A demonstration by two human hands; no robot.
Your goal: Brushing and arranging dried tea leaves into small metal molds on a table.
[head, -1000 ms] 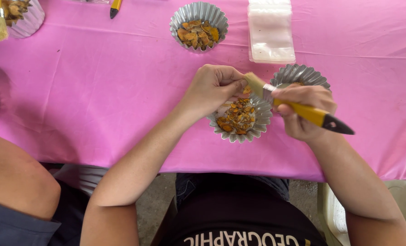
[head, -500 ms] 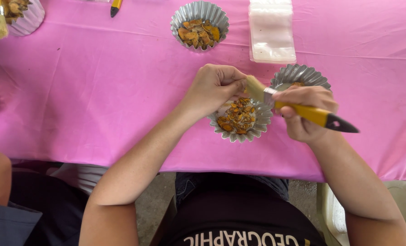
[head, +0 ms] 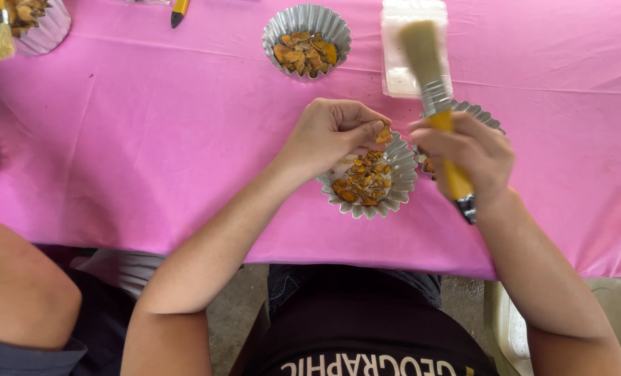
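Pinching an orange-brown piece (head: 384, 135) over the fluted foil cup (head: 401, 182) on the pink worktop (head: 150, 125), the left hand (head: 331, 134) sits just left of the right hand (head: 467, 152), whose grip is clamped on the yellow-handled brush (head: 436, 97), its bristles pointing away from the body.

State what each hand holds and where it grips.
Left hand pinches a small orange piece at its fingertips. Right hand grips the brush by its yellow handle.
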